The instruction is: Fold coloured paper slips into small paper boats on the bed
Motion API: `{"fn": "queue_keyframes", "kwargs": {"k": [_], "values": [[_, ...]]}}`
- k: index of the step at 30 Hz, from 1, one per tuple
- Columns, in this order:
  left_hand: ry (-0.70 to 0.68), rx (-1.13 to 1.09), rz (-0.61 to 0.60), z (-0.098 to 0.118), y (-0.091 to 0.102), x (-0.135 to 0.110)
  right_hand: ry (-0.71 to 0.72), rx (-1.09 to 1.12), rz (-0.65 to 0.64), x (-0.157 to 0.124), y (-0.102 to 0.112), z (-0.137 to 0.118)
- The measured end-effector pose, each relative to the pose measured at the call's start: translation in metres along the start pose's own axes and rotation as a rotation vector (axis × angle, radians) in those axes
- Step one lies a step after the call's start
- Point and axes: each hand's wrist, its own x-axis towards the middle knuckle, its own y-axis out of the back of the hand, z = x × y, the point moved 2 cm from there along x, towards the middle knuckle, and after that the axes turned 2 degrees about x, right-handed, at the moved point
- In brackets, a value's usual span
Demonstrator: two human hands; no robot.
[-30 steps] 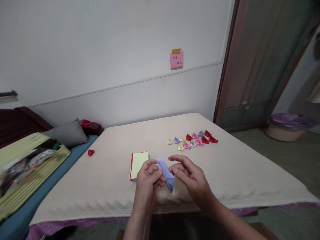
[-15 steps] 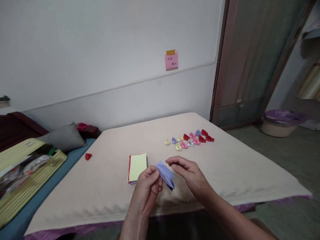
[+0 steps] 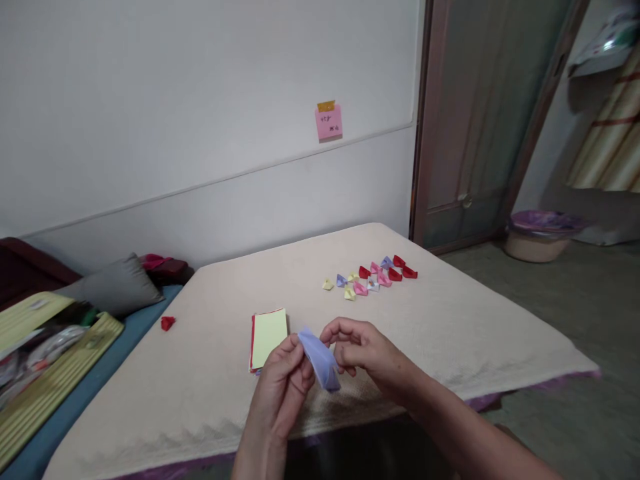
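Note:
A light blue folded paper [image 3: 320,360] is held up above the front of the table, tilted down to the right. My left hand [image 3: 287,373] pinches its upper left end between thumb and fingers. At its right edge is my right hand [image 3: 363,350], with curled fingertips closed against the paper; the exact hold is partly hidden. Beyond the hands, several small folded paper boats [image 3: 373,283] in red, pink, yellow, blue and white lie grouped on the table. Left of the paper rests a stack of coloured paper sheets [image 3: 270,333], with pale yellow on top.
A cream cloth covers the table [image 3: 210,387]. One red folded paper [image 3: 167,323] lies near its left edge. Further left are a grey cushion [image 3: 117,283] and an open yellow case [image 3: 95,347] with bagged contents. A lined bin [image 3: 537,247] stands on the floor at right.
My right hand has come in to the blue paper, which now shows a broader face and hangs more steeply. The camera view has turned slightly right.

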Motion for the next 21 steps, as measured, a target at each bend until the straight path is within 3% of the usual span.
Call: {"fn": "queue_keyframes", "kwargs": {"k": [10,18,21], "values": [[-0.003,-0.034,0.025,0.004,-0.002,-0.003,-0.108,0.068,-0.087,-0.001,-0.003,-0.001],[0.008,-0.042,0.03,0.003,-0.005,-0.003,0.038,-0.284,0.05,-0.004,-0.005,0.008],[0.004,-0.031,0.031,0.003,-0.007,-0.004,0.055,-0.359,0.027,-0.007,-0.009,0.009]]}}
